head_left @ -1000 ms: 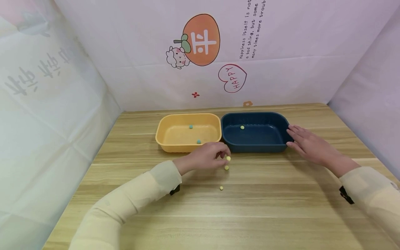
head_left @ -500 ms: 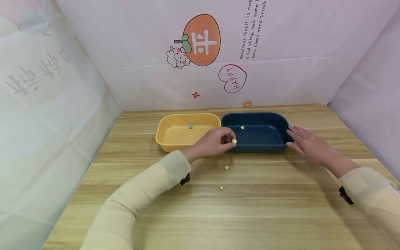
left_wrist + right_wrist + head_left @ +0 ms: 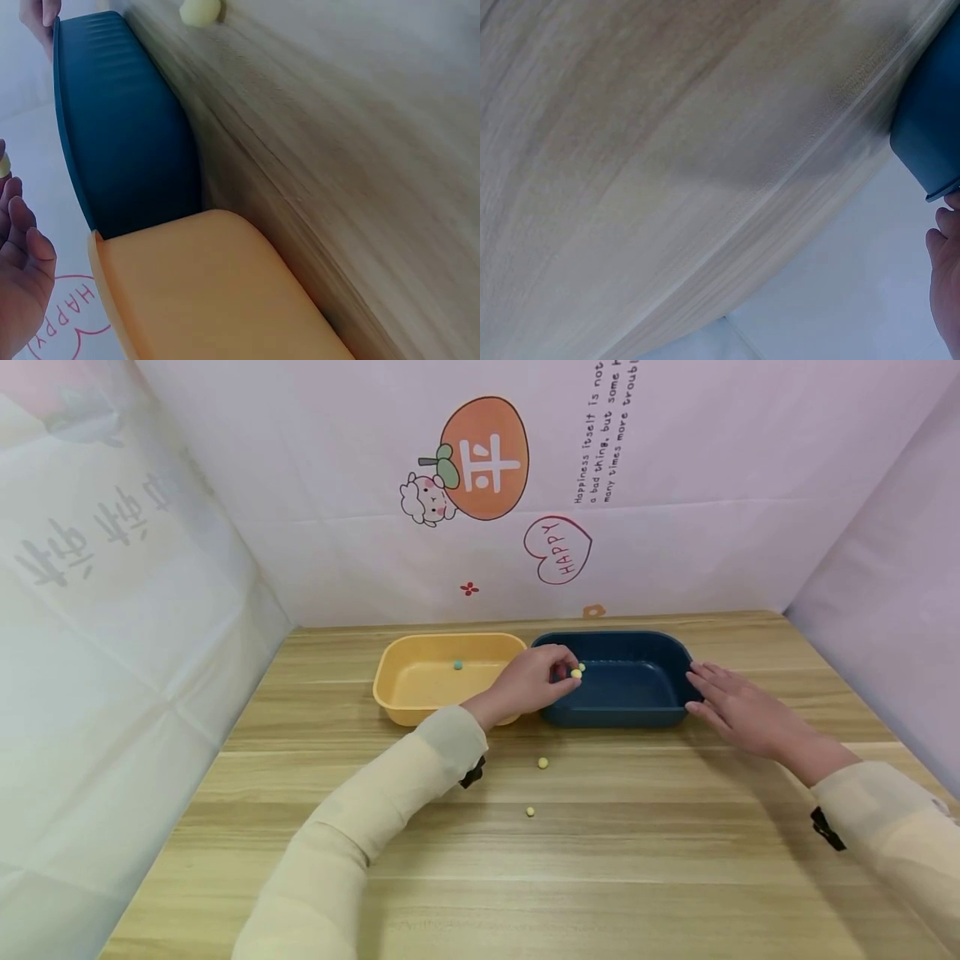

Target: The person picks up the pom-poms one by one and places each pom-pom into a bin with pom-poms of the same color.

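Note:
My left hand (image 3: 528, 681) pinches a small pale yellow ball (image 3: 576, 674) between thumb and fingertips, over the left part of the dark blue tray (image 3: 633, 685). In the left wrist view, that ball (image 3: 4, 165) is partly cut off at the frame's edge. Inside the blue tray lies another yellow ball (image 3: 582, 667), close behind the held one in the head view. With fingers straight, my right hand (image 3: 738, 706) rests against the tray's right end. The right wrist view shows its fingertips at the rim of the blue tray (image 3: 934, 120).
A yellow-orange tray (image 3: 420, 689) stands directly left of the blue one, with a small blue ball (image 3: 458, 665) inside; my left forearm hides part of it. Two yellow balls, one nearer the trays (image 3: 543, 763) and a smaller one (image 3: 530, 812), lie on the wooden table (image 3: 637, 877).
My left hand has lifted the yellow ball from the table in front of the trays and carried it forward and right, over the blue tray. My right hand has stayed in place.

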The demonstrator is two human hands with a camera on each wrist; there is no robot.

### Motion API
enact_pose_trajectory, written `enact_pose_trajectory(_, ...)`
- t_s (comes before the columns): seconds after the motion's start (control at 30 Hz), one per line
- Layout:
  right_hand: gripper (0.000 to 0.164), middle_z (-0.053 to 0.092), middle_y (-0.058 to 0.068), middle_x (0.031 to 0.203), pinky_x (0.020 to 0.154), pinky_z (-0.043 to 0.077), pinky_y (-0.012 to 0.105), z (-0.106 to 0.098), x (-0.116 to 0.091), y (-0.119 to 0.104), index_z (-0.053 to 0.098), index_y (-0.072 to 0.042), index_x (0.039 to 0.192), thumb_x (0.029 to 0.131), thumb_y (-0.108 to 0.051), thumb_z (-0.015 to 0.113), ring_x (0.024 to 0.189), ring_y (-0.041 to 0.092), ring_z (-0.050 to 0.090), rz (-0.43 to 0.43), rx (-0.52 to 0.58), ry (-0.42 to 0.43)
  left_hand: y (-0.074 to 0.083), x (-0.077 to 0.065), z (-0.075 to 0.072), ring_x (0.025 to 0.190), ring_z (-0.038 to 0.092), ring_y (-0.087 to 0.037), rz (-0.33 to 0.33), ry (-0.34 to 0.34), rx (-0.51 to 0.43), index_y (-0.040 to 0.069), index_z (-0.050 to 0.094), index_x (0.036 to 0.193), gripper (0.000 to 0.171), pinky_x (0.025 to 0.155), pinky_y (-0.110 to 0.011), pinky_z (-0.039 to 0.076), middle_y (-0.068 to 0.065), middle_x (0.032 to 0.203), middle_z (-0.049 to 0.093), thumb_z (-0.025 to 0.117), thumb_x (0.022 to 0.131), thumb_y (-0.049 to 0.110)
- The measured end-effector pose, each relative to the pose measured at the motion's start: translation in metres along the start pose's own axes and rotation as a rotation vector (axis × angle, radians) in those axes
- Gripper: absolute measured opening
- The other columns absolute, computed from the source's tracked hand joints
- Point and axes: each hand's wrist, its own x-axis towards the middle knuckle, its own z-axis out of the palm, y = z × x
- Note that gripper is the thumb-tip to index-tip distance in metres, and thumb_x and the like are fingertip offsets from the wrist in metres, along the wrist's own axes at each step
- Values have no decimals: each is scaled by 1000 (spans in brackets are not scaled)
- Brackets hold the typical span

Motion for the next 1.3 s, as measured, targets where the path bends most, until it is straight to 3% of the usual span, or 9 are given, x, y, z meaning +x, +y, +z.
enact_pose_trajectory(0.2, 60, 27, 36, 148, 114, 14, 54, 1, 1, 0, 33, 15, 143, 104, -30, 46, 138, 50, 22, -12, 6, 0, 0, 11, 9, 76, 50, -11, -20, -7, 10, 14, 64, 105, 17, 67, -20, 43, 4, 85, 56, 65, 95, 28)
enact_pose_trajectory(0.73, 61, 27, 36, 148, 116, 12, 51, 4, 1, 3, 35, 14, 142, 104, -31, 47, 138, 49, 22, -19, -6, 5, 0, 23, 23, 74, 50, -11, -104, -64, 66, 15, 63, 105, 15, 64, -22, 43, 4, 86, 55, 65, 95, 27)
enact_pose_trajectory(1.3, 60, 27, 36, 148, 114, 14, 53, 1, -1, 3, 35, 15, 142, 104, -31, 46, 138, 49, 22, -19, -5, 14, -3, 27, 29, 76, 50, -12, -98, -60, 112, 15, 64, 104, 16, 65, -22, 43, 4, 88, 54, 66, 94, 28)
